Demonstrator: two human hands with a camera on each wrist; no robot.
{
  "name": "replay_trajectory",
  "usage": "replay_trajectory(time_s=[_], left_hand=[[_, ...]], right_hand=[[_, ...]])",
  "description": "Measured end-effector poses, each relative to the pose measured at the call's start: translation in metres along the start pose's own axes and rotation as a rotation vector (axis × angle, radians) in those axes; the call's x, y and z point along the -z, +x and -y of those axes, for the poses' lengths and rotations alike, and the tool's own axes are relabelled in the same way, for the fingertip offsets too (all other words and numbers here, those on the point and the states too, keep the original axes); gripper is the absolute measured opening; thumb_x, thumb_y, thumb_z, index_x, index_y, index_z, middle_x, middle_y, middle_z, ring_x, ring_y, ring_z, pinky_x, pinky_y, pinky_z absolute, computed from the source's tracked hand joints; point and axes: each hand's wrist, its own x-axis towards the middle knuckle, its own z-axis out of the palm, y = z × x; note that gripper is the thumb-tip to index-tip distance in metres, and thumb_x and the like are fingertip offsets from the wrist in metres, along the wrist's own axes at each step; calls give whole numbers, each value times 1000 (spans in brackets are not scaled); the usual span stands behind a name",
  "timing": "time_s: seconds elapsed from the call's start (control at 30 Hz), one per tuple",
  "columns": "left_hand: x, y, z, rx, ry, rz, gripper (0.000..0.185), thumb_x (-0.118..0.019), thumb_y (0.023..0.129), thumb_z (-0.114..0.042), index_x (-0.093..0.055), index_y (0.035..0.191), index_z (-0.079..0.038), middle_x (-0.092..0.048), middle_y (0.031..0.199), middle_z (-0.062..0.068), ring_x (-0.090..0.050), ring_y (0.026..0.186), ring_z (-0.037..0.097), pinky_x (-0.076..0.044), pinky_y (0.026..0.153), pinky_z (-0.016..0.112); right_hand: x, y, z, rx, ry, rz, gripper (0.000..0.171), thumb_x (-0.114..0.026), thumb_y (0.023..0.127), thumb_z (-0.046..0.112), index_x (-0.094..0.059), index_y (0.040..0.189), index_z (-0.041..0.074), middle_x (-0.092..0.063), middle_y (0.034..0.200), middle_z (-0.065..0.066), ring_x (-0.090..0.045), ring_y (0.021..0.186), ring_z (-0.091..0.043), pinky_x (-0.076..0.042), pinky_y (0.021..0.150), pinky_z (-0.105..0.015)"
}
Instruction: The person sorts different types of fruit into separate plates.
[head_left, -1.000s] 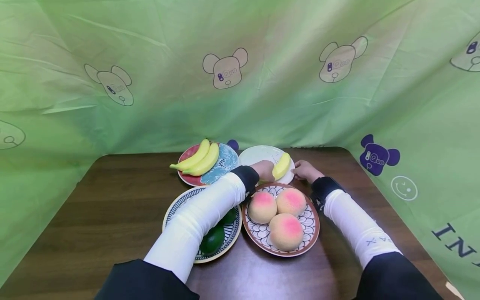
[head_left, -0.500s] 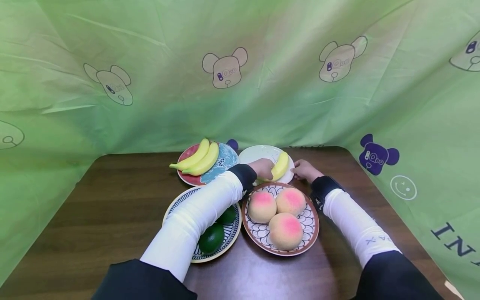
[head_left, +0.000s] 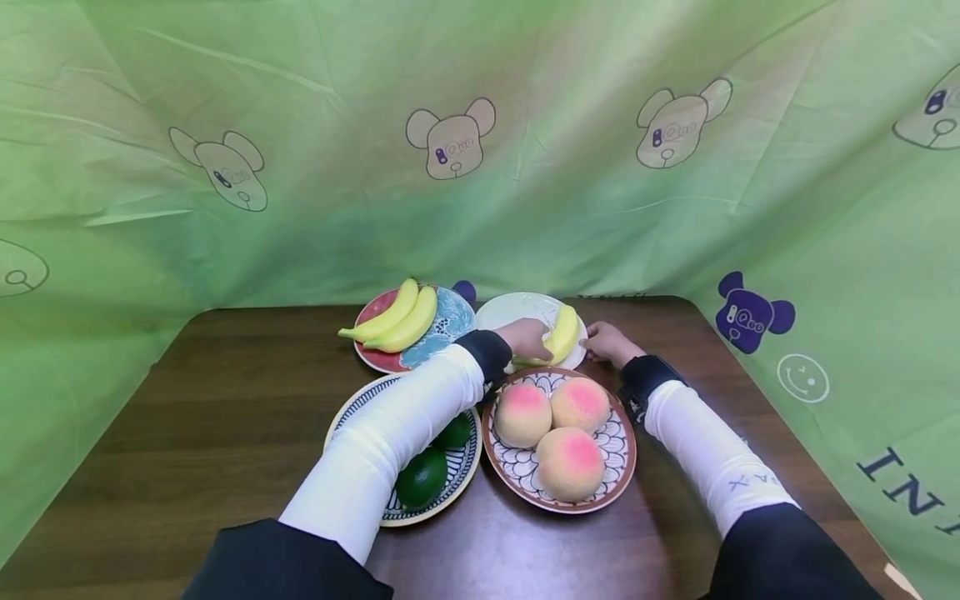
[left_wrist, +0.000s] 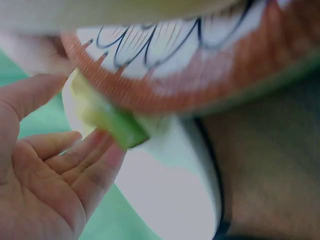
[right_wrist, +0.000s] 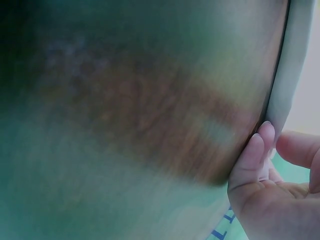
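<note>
- Banana, yellow curved single fruit [head_left: 561, 333], lies on the white round plate [head_left: 517, 308] just above frame centre in the head view; barely shifted from a second ago, a touch more toward the left hand, still on the plate
- left hand [head_left: 529, 338] sits against the banana's left, stem end, where it was a second ago; left wrist view shows the fingers [left_wrist: 95, 160] fairly straight with tips touching the greenish stem end [left_wrist: 122, 132], not curled round it
- right hand [head_left: 606, 342] rests at the plate's right rim, same spot as before; right wrist view shows fingertips [right_wrist: 257, 150] pressed on the rim edge [right_wrist: 285, 95], thumb apart; whether it pinches the rim I cannot tell
- judgement: little has changed; contact made, no lift yet; right hand seems to steady the plate
- orange-rimmed patterned plate with three peaches [head_left: 558, 442] just below; red and blue plate with two bananas [head_left: 397, 321] to the left; striped plate with avocados [head_left: 423, 475] lower left; all on the dark wooden table [head_left: 225, 400]
</note>
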Motion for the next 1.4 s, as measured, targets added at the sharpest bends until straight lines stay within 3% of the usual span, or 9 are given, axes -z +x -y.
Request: replay_trajectory(time_s=[0.2, 0.23, 0.43, 0.5, 0.6, 0.8, 1.0, 1.23, 1.4], left_hand=[[50, -48, 3, -18, -27, -40, 61, -59, 99, -39, -52, 147, -1, -58, 150, 13, -55, 140, 25, -39, 120, 29], [69, -73, -8, 3, -31, -24, 56, -58, 101, -28, -50, 147, 2, -55, 151, 17, -55, 140, 29, -41, 119, 33], [116, -128, 25, 30, -96, -108, 43, -53, 104, -23, -60, 140, 0, -67, 135, 21, -67, 114, 31, -54, 102, 38], [123, -140, 39, 64, -116, -126, 44, -53, 104, -23, -59, 141, 1, -64, 138, 22, -67, 116, 33, -54, 102, 40], [125, -153, 59, 120, -159, -129, 47, -53, 103, -23, -55, 144, 2, -59, 145, 22, -63, 124, 37, -52, 106, 43], [114, -169, 89, 186, -109, -119, 46, -53, 102, -21, -58, 138, 7, -65, 131, 27, -64, 115, 39, -52, 98, 41], [98, -179, 114, 267, -142, -81, 50, -52, 103, -19, -51, 143, 11, -56, 144, 28, -64, 115, 37, -51, 97, 37], [86, -183, 132, 295, -142, -67, 41, -55, 102, -18, -62, 129, 11, -66, 118, 25, -54, 73, 13, -40, 65, 18], [84, -185, 136, 325, -180, -69, 50, -55, 101, -16, -51, 142, 12, -66, 110, 21, -52, 72, 12, -40, 64, 18]], right_hand=[[-4, -40, 28, -37, -39, -11, 34, -53, 102, 4, -42, 126, -17, -52, 86, -11, -54, 67, -11, -51, 64, -21], [-5, -43, 31, -36, -47, -16, 34, -52, 102, 4, -42, 127, -17, -52, 86, -11, -53, 67, -10, -50, 63, -20], [-6, -50, 35, -27, -64, -34, 35, -51, 104, 6, -41, 130, -16, -50, 88, -7, -51, 68, -7, -47, 62, -16], [-6, -49, 33, -27, -61, -34, 35, -50, 104, 5, -41, 130, -16, -50, 88, -7, -51, 67, -6, -47, 62, -15], [-4, -49, 29, -33, -50, -32, 36, -50, 103, 4, -40, 131, -16, -50, 88, -6, -51, 66, -5, -47, 61, -15], [-2, -53, 24, -26, -79, -39, 37, -50, 104, 5, -40, 131, -17, -50, 89, -8, -51, 67, -6, -47, 61, -16], [-7, -52, 22, -26, -95, -38, 38, -49, 104, 7, -41, 133, -17, -51, 93, -11, -52, 70, -7, -48, 63, -17], [-9, -45, 26, -18, -78, -32, 36, -50, 103, 5, -41, 130, -16, -51, 88, -7, -52, 67, -6, -48, 62, -16], [-9, -42, 33, -18, -83, -35, 36, -50, 103, 6, -41, 131, -16, -51, 90, -8, -52, 68, -7, -48, 62, -16]])
